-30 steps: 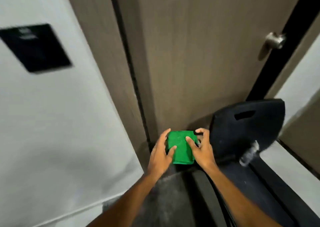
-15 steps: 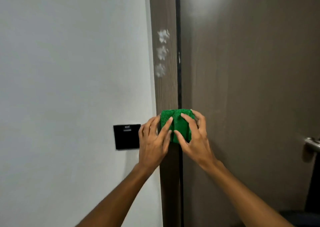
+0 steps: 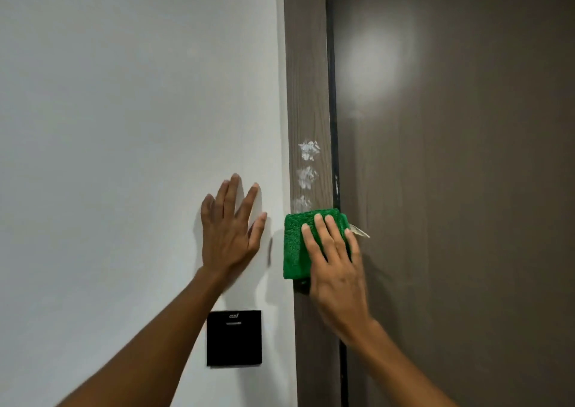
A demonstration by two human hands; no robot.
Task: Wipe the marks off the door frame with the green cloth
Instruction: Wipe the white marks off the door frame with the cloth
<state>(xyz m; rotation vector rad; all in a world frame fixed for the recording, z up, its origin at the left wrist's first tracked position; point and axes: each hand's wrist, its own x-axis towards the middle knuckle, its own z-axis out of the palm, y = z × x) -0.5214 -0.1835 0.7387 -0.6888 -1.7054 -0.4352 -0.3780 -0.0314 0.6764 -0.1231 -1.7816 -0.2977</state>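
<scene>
A plain white wall (image 3: 124,111) filled the left side, and a dark brown wood-grain door (image 3: 466,189) filled the right, a soft patch of reflected light high on it. Between them ran the upright brown wood-grain door frame (image 3: 306,64), bearing three smudged white marks (image 3: 308,173) stacked one above another. A black square wall panel (image 3: 234,338) sat low on the wall; its small print was unreadable. The folded green cloth (image 3: 295,245) lay against the frame just below the lowest mark, pressed flat under the open right hand (image 3: 337,269), a pale tag jutting from its right edge. The left hand (image 3: 228,232) rested spread on the wall.
</scene>
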